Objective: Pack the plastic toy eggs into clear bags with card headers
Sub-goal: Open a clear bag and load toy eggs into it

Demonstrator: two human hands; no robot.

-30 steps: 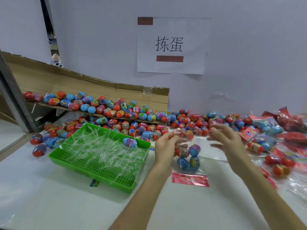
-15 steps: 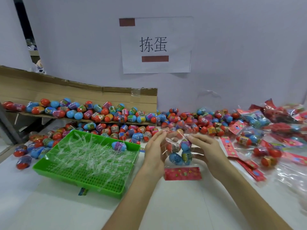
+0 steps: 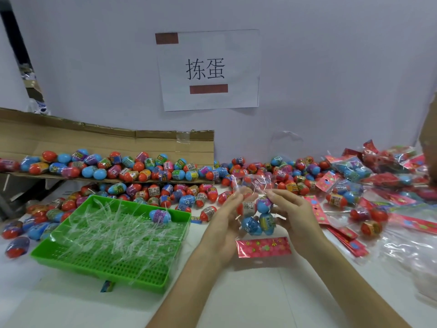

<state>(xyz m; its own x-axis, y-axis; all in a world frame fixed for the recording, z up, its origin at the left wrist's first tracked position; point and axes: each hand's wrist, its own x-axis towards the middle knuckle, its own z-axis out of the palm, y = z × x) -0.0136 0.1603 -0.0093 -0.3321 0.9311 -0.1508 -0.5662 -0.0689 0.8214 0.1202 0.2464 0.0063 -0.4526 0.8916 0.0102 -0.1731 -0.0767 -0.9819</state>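
Clear film bunches between my hands: the bag [image 3: 254,185] hangs upside down above the table [image 3: 71,304], its open mouth up and its red header [image 3: 263,247] at the bottom, near the tabletop. Four eggs [image 3: 251,225] sit inside, two blue ones low and two more stacked above them. My left hand [image 3: 224,223] lies against the bag's left side with the fingers nearly straight; the thumb is hidden, so I cannot tell if it pinches. My right hand [image 3: 295,216] curls round the right side, its fingertips [image 3: 272,192] pinching the film near the mouth. Just left of my left wrist stands a green tray [image 3: 132,281] heaped with clear strips [image 3: 113,230], one blue egg [image 3: 160,215] resting at its far corner. Loose eggs [image 3: 165,192] lie piled behind the tray and along a cardboard flap [image 3: 106,140] at the wall. To my right are spare headers [image 3: 315,210] and filled bags [image 3: 354,170]. A paper sign [image 3: 209,69] is taped to the wall above.
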